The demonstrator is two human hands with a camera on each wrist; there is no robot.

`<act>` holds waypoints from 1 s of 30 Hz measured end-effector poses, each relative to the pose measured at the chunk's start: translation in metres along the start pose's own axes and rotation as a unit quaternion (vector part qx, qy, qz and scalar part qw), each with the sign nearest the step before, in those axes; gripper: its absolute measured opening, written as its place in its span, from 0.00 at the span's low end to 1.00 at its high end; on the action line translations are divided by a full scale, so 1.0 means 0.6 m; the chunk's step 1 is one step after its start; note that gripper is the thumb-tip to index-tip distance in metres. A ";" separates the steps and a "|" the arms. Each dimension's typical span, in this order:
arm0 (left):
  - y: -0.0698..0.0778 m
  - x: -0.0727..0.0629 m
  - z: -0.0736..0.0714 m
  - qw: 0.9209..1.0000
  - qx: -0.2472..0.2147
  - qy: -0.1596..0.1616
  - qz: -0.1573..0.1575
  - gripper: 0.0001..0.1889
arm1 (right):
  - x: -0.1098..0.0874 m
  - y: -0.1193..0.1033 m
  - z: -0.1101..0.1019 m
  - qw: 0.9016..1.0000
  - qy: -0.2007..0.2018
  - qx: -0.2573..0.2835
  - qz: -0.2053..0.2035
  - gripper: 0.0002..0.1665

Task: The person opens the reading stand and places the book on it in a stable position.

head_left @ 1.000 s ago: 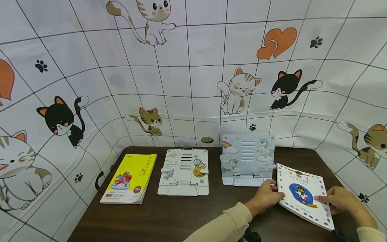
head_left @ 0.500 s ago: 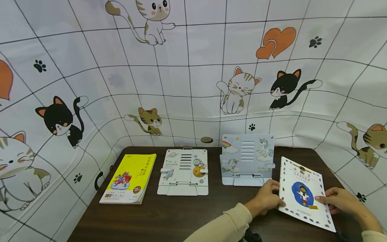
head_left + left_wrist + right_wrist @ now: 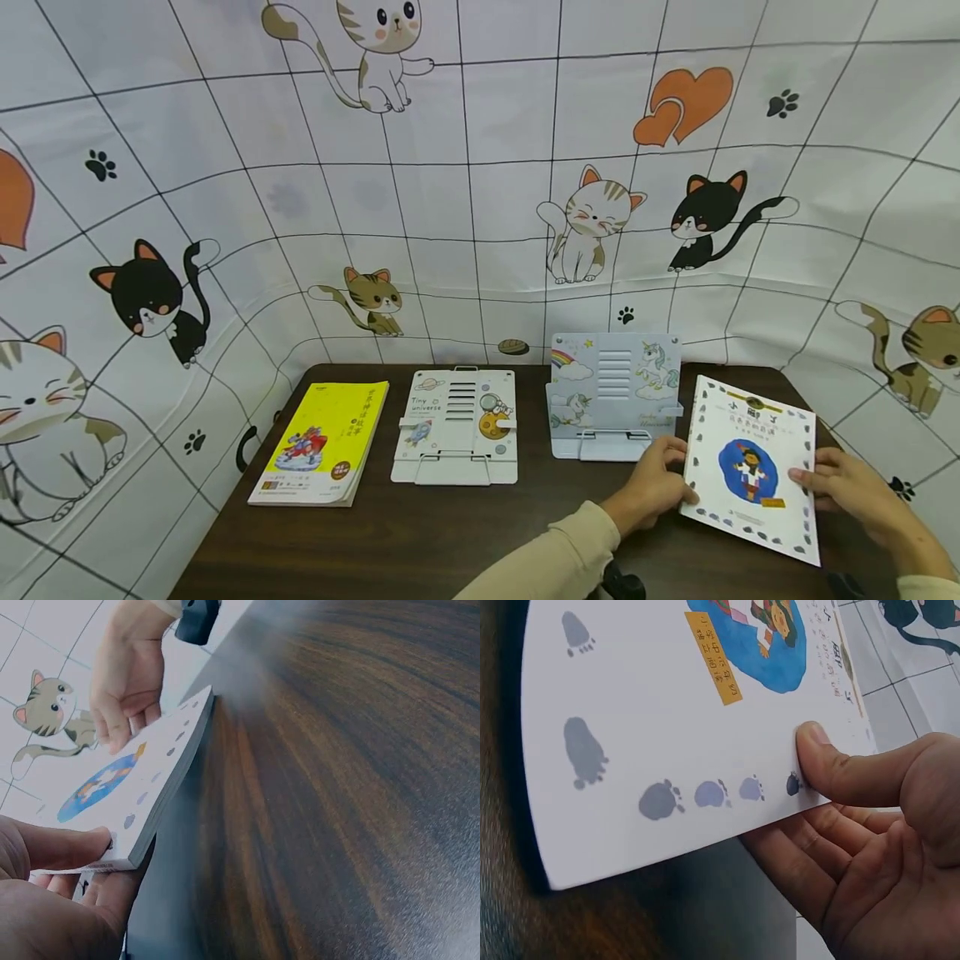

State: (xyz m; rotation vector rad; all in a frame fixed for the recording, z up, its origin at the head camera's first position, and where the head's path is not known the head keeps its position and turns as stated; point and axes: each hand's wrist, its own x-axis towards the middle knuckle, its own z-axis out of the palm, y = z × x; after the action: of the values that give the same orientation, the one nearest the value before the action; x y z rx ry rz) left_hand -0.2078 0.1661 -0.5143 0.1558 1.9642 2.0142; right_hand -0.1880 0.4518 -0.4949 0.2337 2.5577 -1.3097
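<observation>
A white paperback book (image 3: 750, 533) with a blue round picture and a border of footprints is held between both hands at the right of the table. My left hand (image 3: 651, 485) pinches its left edge, thumb on the cover and fingers underneath, as the left wrist view shows. On the opposite edge, my right hand (image 3: 862, 492) grips it the same way, its thumb (image 3: 817, 754) lying on the cover. The book tilts over the tabletop, its lower edge raised in the left wrist view. Just left of it stands a pale blue unicorn book stand (image 3: 611, 396).
A white "Tiny universe" book stand (image 3: 457, 425) lies mid-table, with a yellow book (image 3: 322, 450) to its left. The dark wooden table (image 3: 420, 542) backs onto a white curtain (image 3: 495, 200) printed with cats. A black object (image 3: 622, 583) sits by the left forearm.
The book has turned more upright, its top edge rising and its right side swinging slightly left. Both hands keep their hold, the right one shifting up a little. The stands and yellow book stay put.
</observation>
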 end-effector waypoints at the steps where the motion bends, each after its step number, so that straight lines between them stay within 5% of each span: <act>1: 0.002 0.001 -0.002 1.000 -0.002 0.001 0.003 0.37 | -0.001 -0.005 0.000 1.000 0.007 -0.002 -0.005 0.32; 9: 0.024 0.006 -0.021 1.000 -0.007 -0.008 0.014 0.27 | -0.010 -0.051 0.003 0.997 0.066 -0.023 -0.044 0.31; 15: 0.031 0.022 -0.042 0.998 0.040 0.000 0.051 0.17 | -0.012 -0.073 0.010 0.992 0.101 -0.049 -0.058 0.36; 20: 0.035 0.033 -0.065 0.997 0.030 -0.001 0.075 0.15 | -0.014 -0.103 0.017 0.987 0.131 -0.057 -0.071 0.37; 30: 0.061 0.039 -0.118 0.994 -0.013 -0.009 0.105 0.17 | -0.005 -0.143 0.042 0.974 0.168 0.016 -0.154 0.34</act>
State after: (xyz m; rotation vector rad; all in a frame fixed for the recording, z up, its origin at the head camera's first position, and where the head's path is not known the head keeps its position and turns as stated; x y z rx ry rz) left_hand -0.2567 0.1056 -0.4847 0.3882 1.9818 2.1586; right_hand -0.2035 0.3813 -0.4419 0.0700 2.9523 -1.5346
